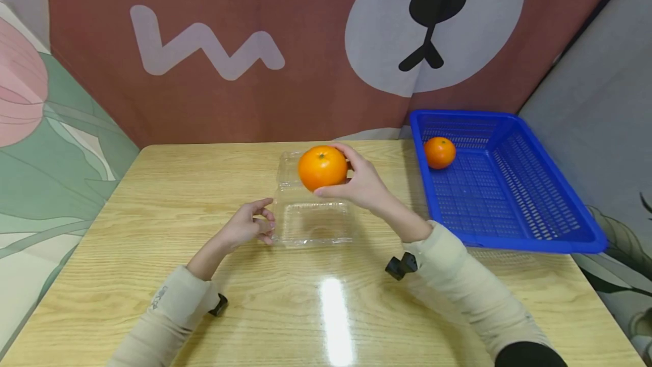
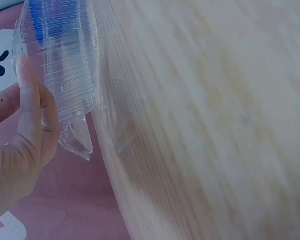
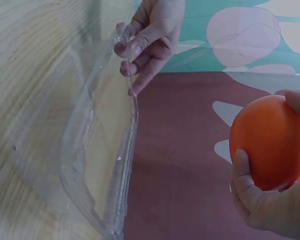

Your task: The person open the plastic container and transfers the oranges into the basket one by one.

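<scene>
My right hand [image 1: 364, 183] holds a large orange [image 1: 322, 167] above a clear plastic clamshell container [image 1: 313, 240]. Fingers and thumb curl round the fruit's sides, as the right wrist view also shows with the orange [image 3: 270, 142] raised off the table. The container lies opened out flat on the table, hinge across its middle. At its left edge is my left hand [image 1: 249, 222]. In the right wrist view the left hand [image 3: 157, 42] pinches the container's rim [image 3: 132, 107] between thumb and fingers. No fruit shows inside the container.
A blue plastic basket [image 1: 514, 244] stands at the table's right side. Another orange [image 1: 440, 153] lies in its back left corner. The wooden table [image 1: 153, 214] meets a printed cloth [image 1: 214, 106] at the back.
</scene>
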`<state>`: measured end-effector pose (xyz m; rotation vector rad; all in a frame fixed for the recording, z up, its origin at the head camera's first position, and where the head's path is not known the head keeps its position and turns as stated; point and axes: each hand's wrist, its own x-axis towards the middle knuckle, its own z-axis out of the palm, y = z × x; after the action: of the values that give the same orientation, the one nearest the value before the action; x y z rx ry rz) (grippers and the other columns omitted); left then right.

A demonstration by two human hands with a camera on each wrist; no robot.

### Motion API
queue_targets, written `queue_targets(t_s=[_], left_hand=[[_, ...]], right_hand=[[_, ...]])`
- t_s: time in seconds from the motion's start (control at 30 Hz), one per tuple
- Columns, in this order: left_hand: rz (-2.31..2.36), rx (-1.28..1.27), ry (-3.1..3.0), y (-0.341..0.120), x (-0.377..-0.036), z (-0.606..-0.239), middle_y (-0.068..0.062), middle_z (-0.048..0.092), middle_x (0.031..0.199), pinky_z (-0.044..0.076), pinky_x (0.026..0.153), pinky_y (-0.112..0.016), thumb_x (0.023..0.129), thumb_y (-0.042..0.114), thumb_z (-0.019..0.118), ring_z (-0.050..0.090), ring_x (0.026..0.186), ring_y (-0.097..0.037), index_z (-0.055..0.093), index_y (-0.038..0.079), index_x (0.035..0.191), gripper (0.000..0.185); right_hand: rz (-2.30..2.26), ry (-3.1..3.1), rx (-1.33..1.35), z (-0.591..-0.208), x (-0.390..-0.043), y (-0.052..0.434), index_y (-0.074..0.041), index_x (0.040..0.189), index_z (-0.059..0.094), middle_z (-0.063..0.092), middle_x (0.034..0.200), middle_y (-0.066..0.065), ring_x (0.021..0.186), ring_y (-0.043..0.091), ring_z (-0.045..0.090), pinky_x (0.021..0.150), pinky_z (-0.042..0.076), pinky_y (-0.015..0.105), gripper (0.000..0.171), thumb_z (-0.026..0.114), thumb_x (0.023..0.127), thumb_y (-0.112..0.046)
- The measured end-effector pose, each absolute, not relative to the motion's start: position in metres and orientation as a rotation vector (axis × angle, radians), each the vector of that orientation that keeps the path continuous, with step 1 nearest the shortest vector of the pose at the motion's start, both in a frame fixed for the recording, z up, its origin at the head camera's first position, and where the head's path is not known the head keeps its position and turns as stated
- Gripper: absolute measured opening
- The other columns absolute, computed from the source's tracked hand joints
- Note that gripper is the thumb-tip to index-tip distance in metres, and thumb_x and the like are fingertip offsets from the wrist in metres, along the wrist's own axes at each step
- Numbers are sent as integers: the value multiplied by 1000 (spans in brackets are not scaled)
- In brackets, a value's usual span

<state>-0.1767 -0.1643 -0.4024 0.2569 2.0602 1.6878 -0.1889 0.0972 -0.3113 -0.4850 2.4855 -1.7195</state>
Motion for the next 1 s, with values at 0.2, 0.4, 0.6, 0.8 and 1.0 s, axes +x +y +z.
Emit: queue_targets(t_s=[0.2, 0.4, 0.6, 0.8, 1.0], left_hand=[[1683, 259, 2063, -165, -176, -403, -22, 43, 100, 58, 64, -35, 86, -11, 48, 56, 73, -25, 12, -11, 141, 66], [1684, 253, 2060, -165, -176, -403, -20, 43, 99, 58, 64, -35, 86, -11, 48, 56, 72, -23, 12, -10, 141, 65], [1680, 249, 2057, -164, -177, -404, -19, 43, 99, 58, 64, -35, 86, -10, 48, 56, 72, -23, 12, -10, 141, 65], [1672, 253, 2061, -163, -177, -402, -21, 43, 100, 58, 64, -34, 87, -10, 49, 56, 74, -26, 12, -10, 141, 65], [1659, 249, 2070, -163, -178, -401, -20, 43, 99, 58, 64, -34, 87, -10, 49, 56, 73, -26, 12, -10, 141, 65]], right_hand=[[-1733, 2491, -478, -305, -190, 103, -17, 130, 43, 49, 121, 3, 100, 23, 50, 79, 53, 36, 75, 82, 65, -17], [-1733, 2515, -476, -298, -191, 109, -17, 130, 43, 47, 122, 3, 100, 24, 49, 79, 53, 36, 75, 82, 66, -16], [-1715, 2527, -438, -292, -192, 118, -16, 131, 41, 46, 122, 5, 101, 25, 47, 83, 51, 38, 74, 80, 68, -16], [-1760, 2493, -408, -286, -193, 127, -14, 132, 39, 44, 124, 8, 103, 26, 46, 85, 50, 39, 75, 79, 69, -10], [-1770, 2517, -394, -281, -196, 136, -14, 132, 39, 45, 125, 7, 104, 25, 47, 85, 50, 39, 76, 80, 69, -11]])
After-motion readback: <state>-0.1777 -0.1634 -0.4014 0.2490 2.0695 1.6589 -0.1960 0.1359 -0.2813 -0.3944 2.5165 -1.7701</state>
